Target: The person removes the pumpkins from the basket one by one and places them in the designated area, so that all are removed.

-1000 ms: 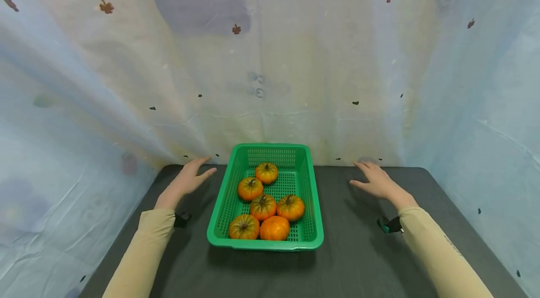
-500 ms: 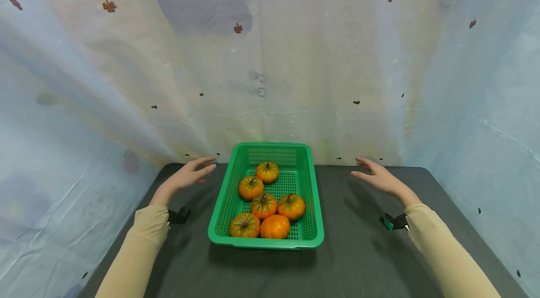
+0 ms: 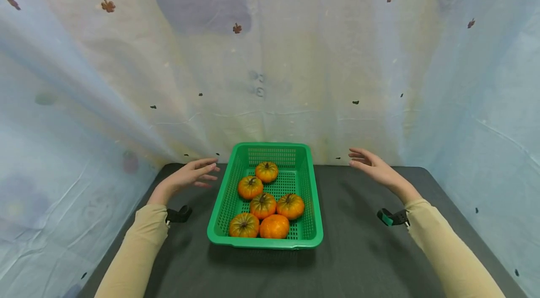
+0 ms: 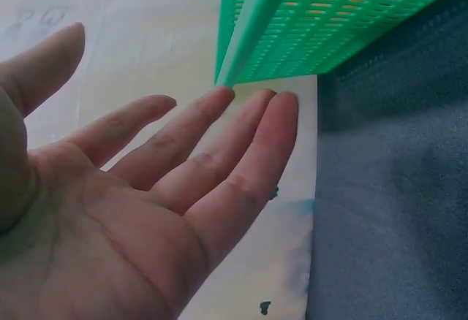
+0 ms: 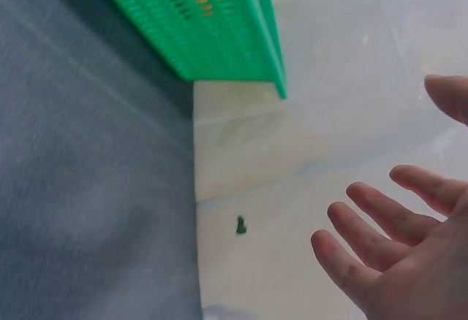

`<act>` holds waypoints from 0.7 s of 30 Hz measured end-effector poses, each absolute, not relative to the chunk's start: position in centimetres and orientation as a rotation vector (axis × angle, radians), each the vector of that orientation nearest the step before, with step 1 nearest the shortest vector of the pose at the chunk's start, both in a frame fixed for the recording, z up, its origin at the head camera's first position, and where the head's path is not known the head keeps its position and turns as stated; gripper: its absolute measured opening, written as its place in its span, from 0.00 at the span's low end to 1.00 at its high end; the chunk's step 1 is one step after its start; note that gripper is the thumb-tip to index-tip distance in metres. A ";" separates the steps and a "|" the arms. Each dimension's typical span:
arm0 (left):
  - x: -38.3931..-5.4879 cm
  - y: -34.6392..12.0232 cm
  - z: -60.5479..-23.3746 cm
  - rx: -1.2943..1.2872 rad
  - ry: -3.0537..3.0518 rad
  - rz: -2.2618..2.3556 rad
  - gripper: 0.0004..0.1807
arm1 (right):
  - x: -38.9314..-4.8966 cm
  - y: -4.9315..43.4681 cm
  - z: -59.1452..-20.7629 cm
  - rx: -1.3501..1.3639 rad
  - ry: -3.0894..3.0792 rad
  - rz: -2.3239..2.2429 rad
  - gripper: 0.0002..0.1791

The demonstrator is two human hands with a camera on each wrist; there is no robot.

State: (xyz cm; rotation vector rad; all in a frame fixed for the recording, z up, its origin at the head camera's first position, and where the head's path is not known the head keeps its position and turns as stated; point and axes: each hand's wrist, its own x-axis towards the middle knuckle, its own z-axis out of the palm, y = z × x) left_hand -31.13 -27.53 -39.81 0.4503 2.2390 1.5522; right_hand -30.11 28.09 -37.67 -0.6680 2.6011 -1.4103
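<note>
Head view: the green basket (image 3: 265,243) sits on the dark table (image 3: 350,260), midway between your hands. Six small pumpkins (image 3: 263,205) lie inside it: one toward the far end, one nearer and to its left, two side by side past the middle, two against the near end. Your left hand (image 3: 185,178) is raised just beside the basket's left wall, fingers extended; grip released. Your right hand (image 3: 379,170) is raised off the right wall, farther out, fingers loosely extended; grip likewise released. Black straps (image 3: 179,213) show at both wrists, below tan sleeves (image 3: 139,251). A pale patterned sheet (image 3: 295,54) hangs behind.

Left wrist view: your palm faces the camera, thumb apart from the fingers. One fingertip overlaps the basket's rim in this view; the head view shows a gap.

Right wrist view: your fingers are spread, hand cut by the frame edge. The basket stands well apart, orange showing through its slots.
</note>
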 end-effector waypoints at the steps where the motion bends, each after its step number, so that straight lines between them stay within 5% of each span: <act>1: -31.1 -27.5 -39.8 0.447 2.227 1.552 0.33 | -30.1 28.0 -37.5 -0.680 2.591 -1.426 0.33; 21: -29.9 -26.2 -39.9 0.398 2.126 1.521 0.40 | -29.8 24.9 -35.7 -0.792 2.329 -1.654 0.29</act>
